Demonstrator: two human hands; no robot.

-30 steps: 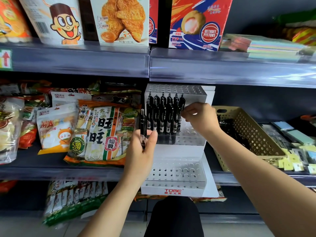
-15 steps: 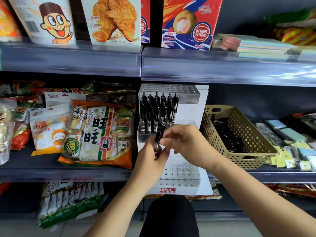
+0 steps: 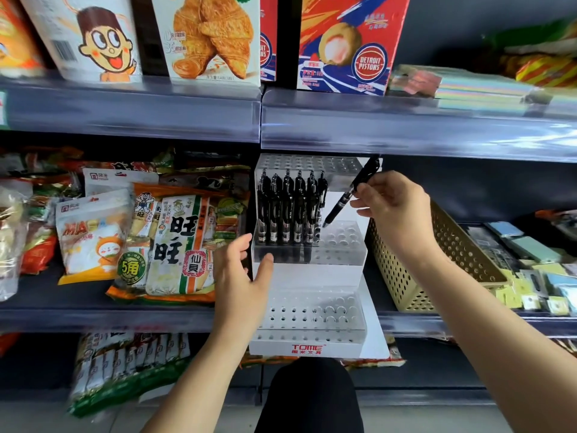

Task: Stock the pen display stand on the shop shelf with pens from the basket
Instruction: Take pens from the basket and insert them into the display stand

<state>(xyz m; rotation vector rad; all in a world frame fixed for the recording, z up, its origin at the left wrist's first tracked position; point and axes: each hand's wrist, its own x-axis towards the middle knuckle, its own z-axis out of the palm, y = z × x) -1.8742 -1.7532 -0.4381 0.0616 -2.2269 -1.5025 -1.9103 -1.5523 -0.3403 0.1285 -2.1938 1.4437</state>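
Observation:
A white tiered pen display stand point(image 3: 324, 348) with rows of holes sits on the middle shelf. Several black pens point(image 3: 288, 207) stand upright in the left holes of its middle tier. My right hand point(image 3: 395, 201) pinches one black pen point(image 3: 346, 195), tilted, its tip just above the free holes at the right of that tier. Fingers straight and holding nothing, my left hand point(image 3: 242, 276) is beside the stand's left edge. The beige perforated basket point(image 3: 449, 270) stands right of the stand; my right arm hides its contents.
Snack bags point(image 3: 175, 242) crowd the shelf left of the stand. Small stationery packs point(image 3: 537, 276) lie right of the basket. Boxes point(image 3: 349, 39) stand on the upper shelf, whose front rail point(image 3: 406, 129) hangs just above the stand. More packets point(image 3: 125, 367) fill the lower shelf.
My right hand took the pen from my left hand and lifted it up and right over the middle tier. My left hand let go, opened and stayed by the stand's left edge.

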